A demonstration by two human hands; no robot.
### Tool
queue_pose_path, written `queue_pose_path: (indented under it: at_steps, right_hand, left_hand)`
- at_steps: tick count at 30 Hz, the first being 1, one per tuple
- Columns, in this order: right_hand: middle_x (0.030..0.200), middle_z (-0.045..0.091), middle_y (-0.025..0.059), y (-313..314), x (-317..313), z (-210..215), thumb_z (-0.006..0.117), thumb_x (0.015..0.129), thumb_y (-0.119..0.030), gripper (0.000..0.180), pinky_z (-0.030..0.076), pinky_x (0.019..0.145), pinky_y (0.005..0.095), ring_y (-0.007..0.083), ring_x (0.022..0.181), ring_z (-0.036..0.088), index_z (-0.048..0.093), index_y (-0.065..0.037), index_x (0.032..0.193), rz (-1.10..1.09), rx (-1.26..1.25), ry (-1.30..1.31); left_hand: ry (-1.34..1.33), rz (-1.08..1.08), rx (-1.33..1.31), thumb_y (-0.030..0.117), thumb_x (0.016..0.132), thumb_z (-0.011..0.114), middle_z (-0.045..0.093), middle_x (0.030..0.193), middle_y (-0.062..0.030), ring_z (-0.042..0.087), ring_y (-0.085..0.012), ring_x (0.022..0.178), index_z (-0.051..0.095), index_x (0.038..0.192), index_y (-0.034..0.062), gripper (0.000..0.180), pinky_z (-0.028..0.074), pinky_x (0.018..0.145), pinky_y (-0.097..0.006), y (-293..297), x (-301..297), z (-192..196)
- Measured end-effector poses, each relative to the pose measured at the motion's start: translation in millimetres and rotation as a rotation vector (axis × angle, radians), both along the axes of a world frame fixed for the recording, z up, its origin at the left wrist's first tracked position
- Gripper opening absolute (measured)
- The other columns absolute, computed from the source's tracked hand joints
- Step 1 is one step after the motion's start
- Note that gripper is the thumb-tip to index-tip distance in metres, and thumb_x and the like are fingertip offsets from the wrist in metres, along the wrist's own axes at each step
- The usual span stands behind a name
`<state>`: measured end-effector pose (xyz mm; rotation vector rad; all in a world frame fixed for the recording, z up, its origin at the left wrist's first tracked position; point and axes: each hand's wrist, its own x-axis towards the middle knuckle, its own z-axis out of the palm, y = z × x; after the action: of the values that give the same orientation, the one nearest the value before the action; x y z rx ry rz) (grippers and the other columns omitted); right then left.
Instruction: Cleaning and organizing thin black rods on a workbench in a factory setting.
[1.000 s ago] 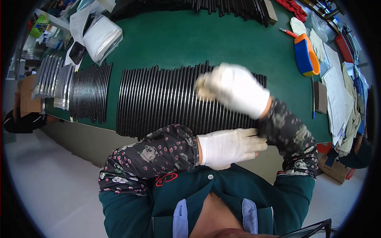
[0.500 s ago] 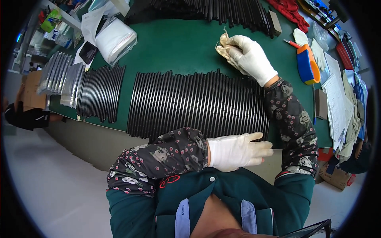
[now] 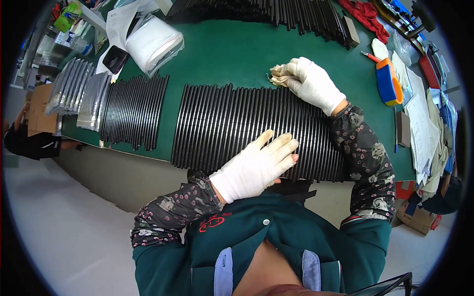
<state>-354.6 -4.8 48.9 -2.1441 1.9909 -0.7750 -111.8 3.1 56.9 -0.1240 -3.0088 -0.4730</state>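
A wide row of thin black rods (image 3: 222, 123) lies side by side on the green table in front of me. My left hand (image 3: 259, 165), in a white glove with some bare fingertips, rests over the near ends of the rods, its fingers stretched out. At the far ends of the row, toward the right, my right hand (image 3: 316, 86), also white-gloved, grips a crumpled beige cloth (image 3: 280, 75). The cloth is close to the rod ends; whether it touches them I cannot tell.
Left of the row lie a smaller group of black rods (image 3: 133, 113) and bagged bundles (image 3: 71, 86). More rods (image 3: 296, 15) are piled at the back. A phone (image 3: 115, 60), white plastic-wrapped stack (image 3: 153, 44), orange-and-blue tape ring (image 3: 389, 82) and red basket (image 3: 429, 70) stand around.
My left hand has moved left and away from me, from the table's near edge onto the rods. My right hand with the cloth has come slightly nearer to the rods' far ends.
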Motion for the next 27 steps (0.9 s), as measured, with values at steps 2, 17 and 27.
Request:
queue_pose_path:
  at_steps: [2,17,27]
  right_hand:
    - [0.087,0.063,0.0081,0.0,0.5,-0.1,0.068,0.082,-0.015,0.017,0.051,0.077,0.037,0.028,0.086,0.06,0.066,-0.006,0.096,0.035,-0.063,0.004]
    - [0.074,0.061,0.0093,-29.1,45.8,10.7,0.068,0.084,-0.011,0.009,0.05,0.062,0.0351,0.0289,0.068,0.06,0.061,-0.005,0.084,0.058,-0.358,-0.098]
    - [0.071,0.062,0.0085,-43.6,60.9,15.0,0.064,0.087,-0.016,0.009,0.051,0.056,0.0367,0.0263,0.067,0.062,0.064,-0.008,0.089,0.069,-0.304,-0.068]
  left_hand:
    - [0.041,0.007,-0.015,0.029,0.071,0.075,0.047,0.135,-0.0119,0.042,-0.0274,0.131,0.055,0.122,0.0047,0.061,0.035,0.106,-0.045,-0.6,0.3,-2.1]
    - [-0.023,-0.204,0.161,0.026,0.068,0.076,0.044,0.14,-0.0114,0.039,-0.0262,0.134,0.053,0.128,0.0072,0.067,0.028,0.113,-0.043,-16.9,28.7,0.0]
    - [0.064,-0.202,0.167,0.028,0.067,0.075,0.048,0.135,-0.0123,0.041,-0.0266,0.131,0.055,0.125,0.0065,0.065,0.033,0.11,-0.041,-16.0,28.8,-1.9]
